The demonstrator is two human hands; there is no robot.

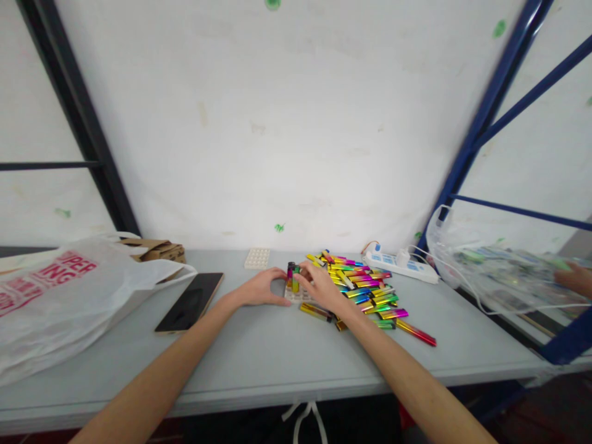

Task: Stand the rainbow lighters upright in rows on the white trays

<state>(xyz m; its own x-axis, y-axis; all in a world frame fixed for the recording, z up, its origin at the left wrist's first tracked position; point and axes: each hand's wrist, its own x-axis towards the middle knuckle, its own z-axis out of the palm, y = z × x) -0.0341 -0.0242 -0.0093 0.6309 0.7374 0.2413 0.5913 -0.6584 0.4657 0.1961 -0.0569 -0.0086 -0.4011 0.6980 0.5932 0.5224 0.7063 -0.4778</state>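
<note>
A small white tray with round holes [303, 298] lies on the table between my hands. My left hand [263, 288] is curved around its left side, thumb at the near corner and fingertips by the upright lighters. A purple lighter [290, 275] stands upright in the tray. Pinched in my right hand [320, 285] is a green and yellow lighter [296, 280], upright beside the purple one. Whether its lower end sits in a hole, I cannot tell. A loose pile of shiny coloured lighters [365, 283] lies right of the tray, partly behind my right wrist.
A second white holed tray [257, 258] lies near the wall. To the left are a phone [189, 303], a white plastic bag [83, 296] and brown cardboard [160, 251]. A power strip [402, 265] lies behind the pile. Another person's hand [576, 279] shows at far right.
</note>
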